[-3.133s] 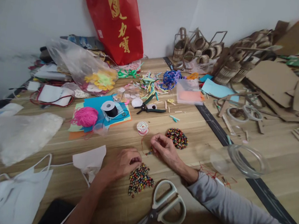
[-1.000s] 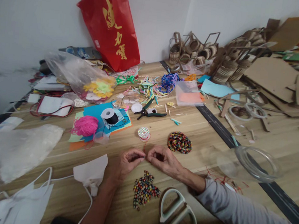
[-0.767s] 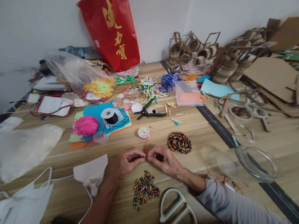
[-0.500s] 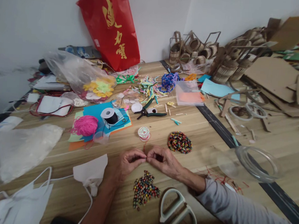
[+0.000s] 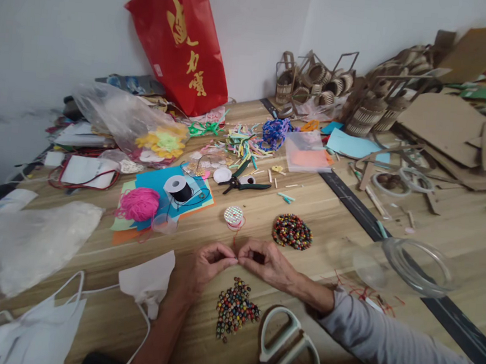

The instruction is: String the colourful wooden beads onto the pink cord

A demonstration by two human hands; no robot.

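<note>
My left hand [image 5: 213,262] is closed in a pinch, thumb against forefinger, at the lower end of a thin red cord [image 5: 235,238]. Facing it, my right hand [image 5: 264,260] pinches too, its fingertips almost touching the left ones. Whatever tiny piece sits between the right fingertips is too small to make out. The cord leads up to a small spool with a glittery top [image 5: 234,215]. Just below the hands lies a loose pile of multicoloured beads [image 5: 236,309]. A coil of strung beads [image 5: 292,231] rests beyond the right hand.
Large scissors [image 5: 289,351] lie near the front edge. Behind the hands are green-handled pliers [image 5: 243,184], a black thread spool [image 5: 178,188] and pink yarn [image 5: 139,203]. Clear tubing [image 5: 423,267] is at right, white paper [image 5: 149,275] at left. A red bag [image 5: 182,42] stands at the back.
Both hands stay in nearly the same place. The pinched fingertips have shifted very slightly, and the small bright speck between them is less visible now.
</note>
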